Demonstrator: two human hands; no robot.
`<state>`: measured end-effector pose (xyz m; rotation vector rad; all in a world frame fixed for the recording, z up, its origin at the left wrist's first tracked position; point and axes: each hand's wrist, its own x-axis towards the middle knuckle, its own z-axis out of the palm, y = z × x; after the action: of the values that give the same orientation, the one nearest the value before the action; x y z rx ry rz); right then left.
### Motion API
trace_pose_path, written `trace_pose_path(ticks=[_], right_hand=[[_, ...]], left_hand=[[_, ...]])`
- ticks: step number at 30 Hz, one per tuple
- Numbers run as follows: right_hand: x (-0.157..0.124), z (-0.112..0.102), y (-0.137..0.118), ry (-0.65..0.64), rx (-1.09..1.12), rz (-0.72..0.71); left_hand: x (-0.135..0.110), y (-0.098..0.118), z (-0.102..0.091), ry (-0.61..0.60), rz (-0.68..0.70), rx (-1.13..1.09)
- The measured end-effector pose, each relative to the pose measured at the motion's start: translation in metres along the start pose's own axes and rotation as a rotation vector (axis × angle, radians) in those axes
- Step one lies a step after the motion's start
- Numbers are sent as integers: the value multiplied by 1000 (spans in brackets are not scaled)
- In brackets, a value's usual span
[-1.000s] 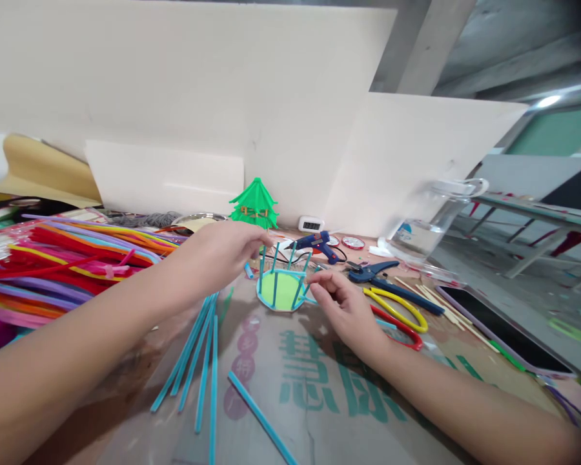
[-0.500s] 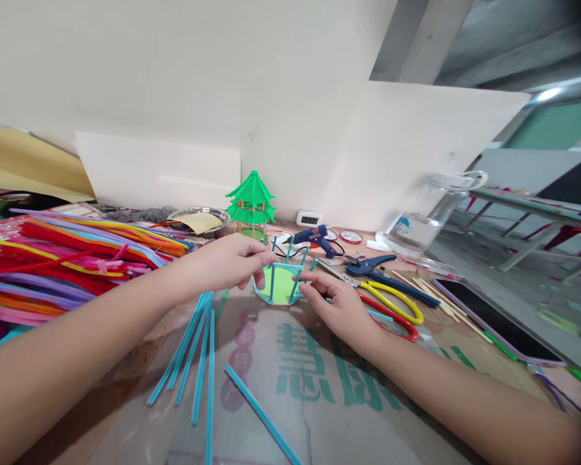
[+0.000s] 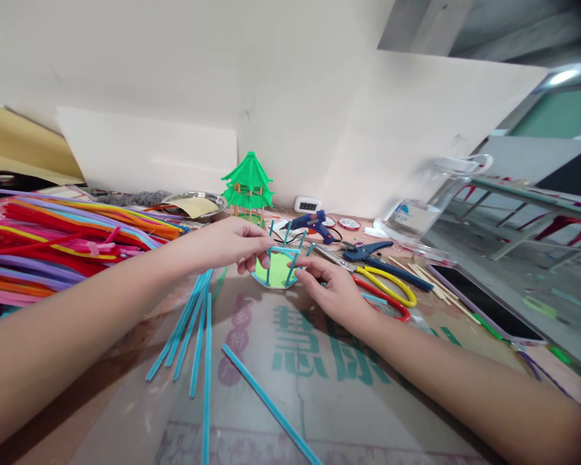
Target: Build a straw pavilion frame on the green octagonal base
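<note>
Both hands, left hand (image 3: 232,244) and right hand (image 3: 332,292), are pinching the blue-stick pavilion frame (image 3: 278,261), steadying its upright posts.

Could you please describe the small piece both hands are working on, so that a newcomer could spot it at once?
Start at the finished green pagoda model by the white back wall, then come toward the viewer. Between the left hand and right hand sits a small light-green disc with upright blue posts. Unlike the loose blue sticks lying flat, its posts stand up.
</note>
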<state>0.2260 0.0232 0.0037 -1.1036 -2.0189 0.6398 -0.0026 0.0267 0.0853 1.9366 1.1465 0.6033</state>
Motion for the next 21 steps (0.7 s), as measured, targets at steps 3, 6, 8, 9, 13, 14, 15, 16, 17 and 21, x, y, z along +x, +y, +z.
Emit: trace_pose_path(ticks=[3, 6, 8, 9, 13, 14, 15, 16, 17, 21], right_hand=[[0, 1, 2, 1, -6, 0], [0, 2, 3, -9, -7, 12], [0, 1, 3, -15, -14, 13], [0, 1, 3, -17, -17, 14], [0, 0, 1, -31, -25, 33], [0, 0, 1, -35, -31, 35], [0, -1, 0, -37, -38, 37], [0, -1, 0, -38, -44, 40], [0, 0, 0, -37, -49, 43], [0, 2, 2, -21, -55, 43]], left_hand=[[1, -2, 1, -1, 11, 12], [2, -3, 2, 6, 16, 2], [3, -4, 3, 14, 3, -15], [4, -5, 3, 12, -4, -22], [7, -11, 0, 4, -18, -55], [8, -11, -1, 26, -4, -47], [7, -12, -3, 66, 23, -15], [7, -12, -4, 124, 61, 39], [5, -11, -5, 185, 105, 115], [0, -5, 0, 375, 296, 373]])
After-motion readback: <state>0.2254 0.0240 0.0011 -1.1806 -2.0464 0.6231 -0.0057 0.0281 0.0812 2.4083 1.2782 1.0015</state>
